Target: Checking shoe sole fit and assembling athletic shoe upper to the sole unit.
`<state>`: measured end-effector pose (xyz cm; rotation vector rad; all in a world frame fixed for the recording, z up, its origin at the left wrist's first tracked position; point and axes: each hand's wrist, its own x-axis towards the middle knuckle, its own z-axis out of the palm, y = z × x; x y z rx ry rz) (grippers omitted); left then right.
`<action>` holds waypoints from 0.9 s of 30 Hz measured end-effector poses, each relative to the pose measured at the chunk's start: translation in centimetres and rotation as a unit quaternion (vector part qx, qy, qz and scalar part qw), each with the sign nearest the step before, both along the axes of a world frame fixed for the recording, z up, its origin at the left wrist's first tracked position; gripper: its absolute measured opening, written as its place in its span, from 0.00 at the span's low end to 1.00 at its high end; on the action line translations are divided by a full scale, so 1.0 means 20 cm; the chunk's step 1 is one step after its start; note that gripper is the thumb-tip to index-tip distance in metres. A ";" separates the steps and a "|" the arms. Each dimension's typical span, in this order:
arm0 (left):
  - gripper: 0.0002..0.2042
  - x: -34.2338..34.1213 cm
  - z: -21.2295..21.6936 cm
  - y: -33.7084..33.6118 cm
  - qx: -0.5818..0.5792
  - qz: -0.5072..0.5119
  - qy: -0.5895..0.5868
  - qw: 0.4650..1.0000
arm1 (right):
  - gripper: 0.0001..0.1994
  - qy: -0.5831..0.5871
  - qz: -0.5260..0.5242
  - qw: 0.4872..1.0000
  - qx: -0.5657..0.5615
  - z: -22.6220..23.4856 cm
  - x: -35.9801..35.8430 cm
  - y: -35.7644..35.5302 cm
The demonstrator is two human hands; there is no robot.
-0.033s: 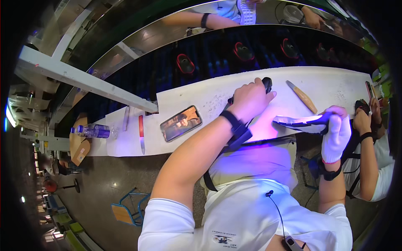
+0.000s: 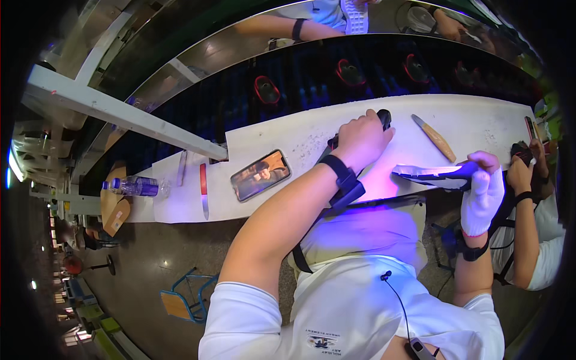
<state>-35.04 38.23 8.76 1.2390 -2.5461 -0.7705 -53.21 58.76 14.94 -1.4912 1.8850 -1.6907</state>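
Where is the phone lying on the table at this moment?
In the head view, the phone lies face up on the white table, left of the left hand, between that hand and a red-handled knife.

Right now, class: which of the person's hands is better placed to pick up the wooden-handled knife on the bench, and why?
Probably the left hand. It sits on the bench beside the knife, though it grips a black tool. The gloved right hand holds a shoe sole.
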 end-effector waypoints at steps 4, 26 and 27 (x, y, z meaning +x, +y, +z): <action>0.23 0.03 0.05 0.09 -0.018 0.014 0.088 0.996 | 0.29 -0.203 0.083 0.975 -0.038 -0.18 0.00 0.06; 0.17 0.42 0.17 0.72 0.083 -0.067 0.501 0.859 | 0.16 -0.414 0.262 0.868 -0.082 -0.15 0.41 -0.02; 0.17 0.42 0.15 0.75 0.084 -0.064 0.499 0.860 | 0.16 -0.417 0.262 0.867 -0.081 -0.16 0.42 -0.01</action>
